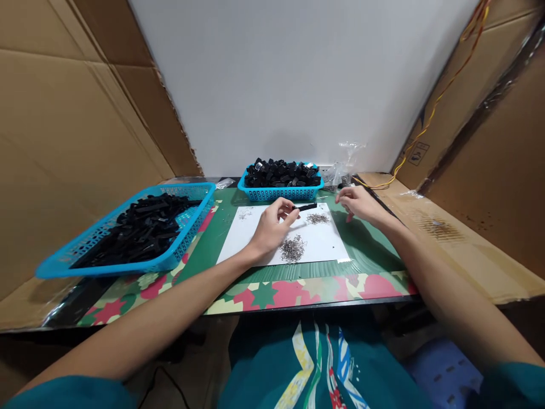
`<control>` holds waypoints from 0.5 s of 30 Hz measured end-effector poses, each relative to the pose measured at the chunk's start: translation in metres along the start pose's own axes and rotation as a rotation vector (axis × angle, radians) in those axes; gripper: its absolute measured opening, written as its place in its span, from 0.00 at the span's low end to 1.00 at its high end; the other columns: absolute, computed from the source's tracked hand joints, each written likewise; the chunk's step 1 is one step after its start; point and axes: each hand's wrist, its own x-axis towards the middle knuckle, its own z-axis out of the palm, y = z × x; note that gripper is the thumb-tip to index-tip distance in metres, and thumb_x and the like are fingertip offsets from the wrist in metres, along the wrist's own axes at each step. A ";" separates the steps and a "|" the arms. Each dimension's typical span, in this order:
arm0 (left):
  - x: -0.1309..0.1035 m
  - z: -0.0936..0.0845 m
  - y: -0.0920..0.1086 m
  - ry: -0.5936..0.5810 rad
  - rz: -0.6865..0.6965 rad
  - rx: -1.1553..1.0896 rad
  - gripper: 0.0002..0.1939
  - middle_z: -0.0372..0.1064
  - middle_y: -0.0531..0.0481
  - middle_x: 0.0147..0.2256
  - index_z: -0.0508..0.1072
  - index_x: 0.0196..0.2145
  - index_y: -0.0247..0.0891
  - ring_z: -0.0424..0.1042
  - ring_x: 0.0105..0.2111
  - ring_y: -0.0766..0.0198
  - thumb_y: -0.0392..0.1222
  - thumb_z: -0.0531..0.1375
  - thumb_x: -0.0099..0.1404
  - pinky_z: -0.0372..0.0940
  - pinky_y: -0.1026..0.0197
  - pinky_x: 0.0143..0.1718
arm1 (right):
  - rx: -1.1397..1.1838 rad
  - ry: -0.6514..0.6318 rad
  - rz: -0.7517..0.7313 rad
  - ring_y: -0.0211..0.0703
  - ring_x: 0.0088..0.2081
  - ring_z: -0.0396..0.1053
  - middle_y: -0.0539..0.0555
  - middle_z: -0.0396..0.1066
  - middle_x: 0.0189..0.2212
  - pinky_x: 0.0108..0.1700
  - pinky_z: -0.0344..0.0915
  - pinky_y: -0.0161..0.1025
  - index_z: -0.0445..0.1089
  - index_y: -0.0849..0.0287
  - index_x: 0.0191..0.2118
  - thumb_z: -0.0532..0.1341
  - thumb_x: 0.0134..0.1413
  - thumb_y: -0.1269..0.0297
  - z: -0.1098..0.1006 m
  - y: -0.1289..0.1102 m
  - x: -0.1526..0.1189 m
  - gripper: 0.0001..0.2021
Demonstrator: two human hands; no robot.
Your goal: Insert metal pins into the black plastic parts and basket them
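there are 2 hands (272,226) (358,203), 2 blue baskets (279,195) (128,267) and 1 white sheet (242,236).

The person wears a deep teal shirt (255,378); its left sleeve (76,393) and right sleeve (517,387) are short, plain and the same teal. Down the front spreads a print of uneven bands: a yellow and white band (303,351) with a sharp bend, a slim green and white one, a red and white one, and a blue and white one with small white flecks beside it. Forearms (170,312), left hand (272,228) and right hand (356,203) are bare.
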 end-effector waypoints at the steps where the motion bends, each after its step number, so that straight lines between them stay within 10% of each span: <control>1: 0.001 0.000 0.000 0.004 -0.034 -0.073 0.14 0.77 0.47 0.38 0.69 0.43 0.37 0.74 0.37 0.61 0.51 0.63 0.70 0.68 0.61 0.35 | -0.047 -0.078 0.045 0.34 0.16 0.60 0.46 0.61 0.18 0.17 0.64 0.35 0.74 0.60 0.30 0.65 0.57 0.64 -0.003 0.003 0.000 0.07; 8: 0.003 0.001 -0.001 0.015 -0.097 -0.204 0.17 0.76 0.48 0.34 0.66 0.42 0.39 0.75 0.35 0.61 0.51 0.65 0.66 0.69 0.63 0.28 | -0.242 -0.406 0.074 0.32 0.17 0.61 0.48 0.67 0.22 0.17 0.57 0.33 0.76 0.60 0.32 0.72 0.54 0.54 0.000 -0.006 -0.010 0.14; 15: 0.001 0.002 0.001 0.005 -0.077 -0.179 0.15 0.77 0.47 0.33 0.68 0.42 0.38 0.75 0.34 0.60 0.49 0.66 0.65 0.69 0.63 0.27 | -0.230 -0.399 0.134 0.33 0.19 0.58 0.47 0.64 0.21 0.18 0.62 0.34 0.74 0.60 0.32 0.74 0.49 0.56 -0.003 0.000 -0.006 0.14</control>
